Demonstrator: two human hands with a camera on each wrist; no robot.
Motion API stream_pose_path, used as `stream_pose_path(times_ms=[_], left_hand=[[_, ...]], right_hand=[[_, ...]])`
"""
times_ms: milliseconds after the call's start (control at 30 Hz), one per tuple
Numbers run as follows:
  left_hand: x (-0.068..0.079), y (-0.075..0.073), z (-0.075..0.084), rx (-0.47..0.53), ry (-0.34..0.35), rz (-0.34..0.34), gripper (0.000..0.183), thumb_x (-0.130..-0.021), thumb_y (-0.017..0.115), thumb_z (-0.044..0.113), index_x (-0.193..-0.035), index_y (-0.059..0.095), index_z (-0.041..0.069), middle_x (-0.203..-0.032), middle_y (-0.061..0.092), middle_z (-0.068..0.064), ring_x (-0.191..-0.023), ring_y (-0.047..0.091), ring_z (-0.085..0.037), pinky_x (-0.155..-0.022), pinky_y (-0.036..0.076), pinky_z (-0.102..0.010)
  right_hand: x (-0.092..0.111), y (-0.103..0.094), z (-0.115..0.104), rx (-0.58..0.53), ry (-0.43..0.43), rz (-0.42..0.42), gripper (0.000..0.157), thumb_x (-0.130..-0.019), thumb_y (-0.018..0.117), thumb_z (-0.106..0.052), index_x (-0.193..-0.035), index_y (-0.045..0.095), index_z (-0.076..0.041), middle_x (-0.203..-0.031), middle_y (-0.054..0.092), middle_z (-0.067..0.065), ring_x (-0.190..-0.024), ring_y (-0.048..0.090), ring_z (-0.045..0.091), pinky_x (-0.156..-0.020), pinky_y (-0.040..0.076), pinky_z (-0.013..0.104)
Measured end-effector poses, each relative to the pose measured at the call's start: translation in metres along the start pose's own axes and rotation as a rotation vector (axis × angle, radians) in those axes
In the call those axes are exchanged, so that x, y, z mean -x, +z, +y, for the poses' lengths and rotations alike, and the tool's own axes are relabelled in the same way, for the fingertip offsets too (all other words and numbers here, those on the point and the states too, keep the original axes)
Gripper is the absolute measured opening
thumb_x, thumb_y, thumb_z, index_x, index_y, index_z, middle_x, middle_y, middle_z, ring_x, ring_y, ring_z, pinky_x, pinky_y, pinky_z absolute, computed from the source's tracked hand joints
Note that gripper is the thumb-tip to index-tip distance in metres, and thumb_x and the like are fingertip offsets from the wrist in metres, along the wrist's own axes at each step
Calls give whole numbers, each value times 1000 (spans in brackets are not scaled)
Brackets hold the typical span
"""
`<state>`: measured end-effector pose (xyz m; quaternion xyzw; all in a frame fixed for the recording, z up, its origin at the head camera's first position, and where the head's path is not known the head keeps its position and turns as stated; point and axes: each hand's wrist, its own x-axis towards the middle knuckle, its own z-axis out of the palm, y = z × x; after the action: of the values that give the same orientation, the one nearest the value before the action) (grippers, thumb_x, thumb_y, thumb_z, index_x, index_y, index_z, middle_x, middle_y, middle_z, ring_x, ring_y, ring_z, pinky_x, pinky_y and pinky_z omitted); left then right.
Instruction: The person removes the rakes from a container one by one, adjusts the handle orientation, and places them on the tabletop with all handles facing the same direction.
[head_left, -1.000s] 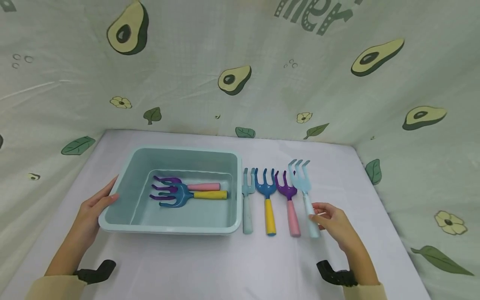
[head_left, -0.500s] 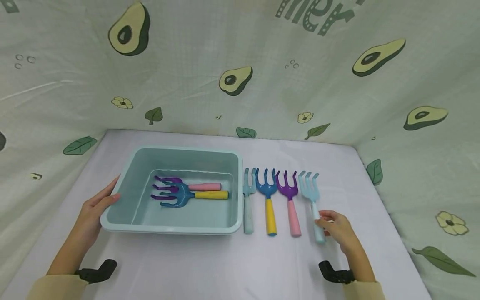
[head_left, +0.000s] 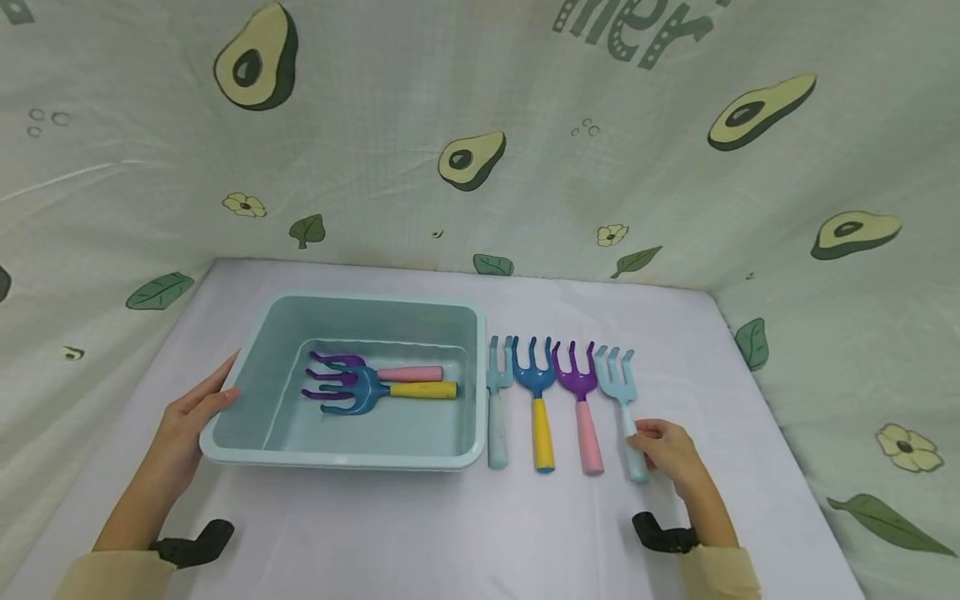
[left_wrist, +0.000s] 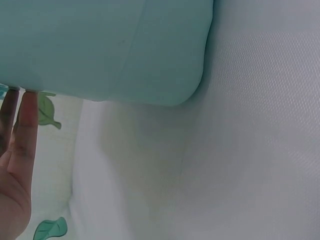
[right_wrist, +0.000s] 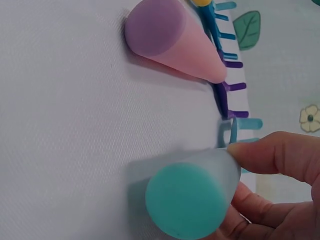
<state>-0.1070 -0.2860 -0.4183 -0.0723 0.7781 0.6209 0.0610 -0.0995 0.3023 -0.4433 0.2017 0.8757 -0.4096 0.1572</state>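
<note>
In the head view, my left hand (head_left: 182,417) holds the left rim of a pale blue-green plastic basin (head_left: 337,459), thumb over the edge. The left wrist view shows fingers (left_wrist: 25,135) reaching up to the basin's side (left_wrist: 115,55). Inside lie a purple hand fork with a pink handle (head_left: 408,374) and a blue one with a yellow handle (head_left: 422,390), overlapping. At the right, my right hand (head_left: 670,452) pinches the handle of a light-blue hand fork (head_left: 617,387), at the right end of a row, tines pointing away. The right wrist view shows the handle's round end (right_wrist: 186,200) close above the cloth.
Left of the held fork lie a purple hand fork with a pink handle (head_left: 589,437), a blue one with a yellow handle (head_left: 542,433) and a grey-blue one (head_left: 497,429) close to the basin. A white cloth covers the table (head_left: 420,533). A printed curtain (head_left: 375,183) stands behind.
The light-blue fork has come down and toward me, to the right of the purple fork it partly overlapped, then shifted slightly left. My left hand and the basin stay put.
</note>
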Motion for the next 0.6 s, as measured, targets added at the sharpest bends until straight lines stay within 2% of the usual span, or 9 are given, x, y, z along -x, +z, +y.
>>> stream_pose_path(times_ms=[100, 333, 467, 600], left_hand=[[0, -1, -1, 2, -3, -2, 53, -97, 47, 28, -146, 27, 32, -153, 18, 12, -130, 31, -1, -73, 43, -8], [1, -3, -6, -6, -10, -15, 53, -97, 46, 28, -146, 25, 33, -154, 17, 12, -117, 37, 6, -72, 44, -10], [-1, -3, -6, 22, 2, -21, 53, -97, 46, 26, -146, 27, 31, -153, 19, 13, -107, 40, 10, -71, 45, -12], [-1, -2, -4, 14, 10, -24, 53, -97, 46, 27, -146, 27, 31, -153, 21, 14, -106, 41, 10, -71, 46, -13]], right_hand=[[-3, -1, 0, 8, -8, -6, 49, -87, 57, -15, -125, 46, 13, -107, 58, 26, -70, 52, 14, -61, 45, 27], [-6, 1, 1, 30, -8, -16, 50, -87, 57, -16, -126, 45, 13, -111, 57, 29, -73, 53, 15, -63, 45, 27], [-8, 0, 1, 46, -10, -19, 50, -86, 56, -16, -125, 45, 13, -109, 57, 28, -74, 53, 16, -63, 45, 27], [-10, 0, 0, 54, -12, -20, 49, -87, 57, -16, -124, 45, 13, -106, 57, 26, -72, 52, 17, -62, 45, 28]])
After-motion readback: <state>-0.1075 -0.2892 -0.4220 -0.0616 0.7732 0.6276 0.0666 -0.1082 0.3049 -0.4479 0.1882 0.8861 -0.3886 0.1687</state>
